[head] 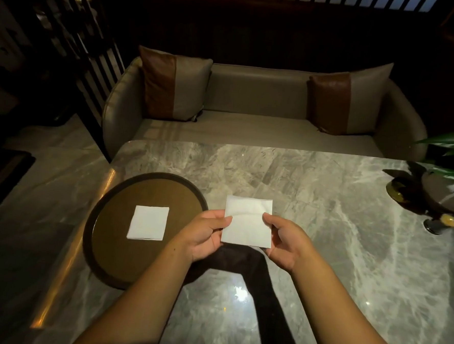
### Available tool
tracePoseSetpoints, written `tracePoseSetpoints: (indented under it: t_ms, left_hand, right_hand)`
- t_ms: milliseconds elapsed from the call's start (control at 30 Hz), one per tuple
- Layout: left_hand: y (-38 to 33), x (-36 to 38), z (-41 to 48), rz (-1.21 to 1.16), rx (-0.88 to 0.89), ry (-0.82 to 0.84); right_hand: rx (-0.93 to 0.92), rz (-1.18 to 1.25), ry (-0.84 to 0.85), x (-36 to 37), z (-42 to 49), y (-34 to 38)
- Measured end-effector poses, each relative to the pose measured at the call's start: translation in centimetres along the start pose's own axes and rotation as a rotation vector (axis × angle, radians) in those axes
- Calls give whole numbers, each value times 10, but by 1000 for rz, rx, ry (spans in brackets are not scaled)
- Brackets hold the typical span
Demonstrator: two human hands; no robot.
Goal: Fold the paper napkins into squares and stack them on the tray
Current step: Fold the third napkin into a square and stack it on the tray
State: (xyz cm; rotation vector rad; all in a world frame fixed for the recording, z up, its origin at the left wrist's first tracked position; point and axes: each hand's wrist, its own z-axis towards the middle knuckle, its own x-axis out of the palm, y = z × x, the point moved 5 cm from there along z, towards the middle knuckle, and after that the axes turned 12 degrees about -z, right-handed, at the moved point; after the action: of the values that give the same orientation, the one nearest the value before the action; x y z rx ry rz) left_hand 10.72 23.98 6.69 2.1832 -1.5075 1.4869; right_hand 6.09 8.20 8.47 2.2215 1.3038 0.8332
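A white paper napkin point(247, 222) is held up over the marble table point(323, 231), with a crease across its middle. My left hand point(206, 234) pinches its left edge and my right hand point(282, 241) pinches its right edge. To the left lies a round brown tray point(115, 244) with a dark rim. One folded white napkin point(148, 223) rests flat near the tray's centre.
A dark holder with a gold base point(410, 193) and a green plant point(452, 156) stand at the table's right edge. A beige sofa point(255, 125) with two cushions faces me beyond the table's far edge. A slatted wooden screen point(77, 43) rises at the left.
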Motion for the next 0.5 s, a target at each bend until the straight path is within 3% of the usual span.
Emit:
tracePoseSetpoints:
  t_ms: [500]
  left_hand:
    - [-33, -57, -43, -45, 79, -189]
  right_hand:
    - [74, -111, 126, 63, 26, -34]
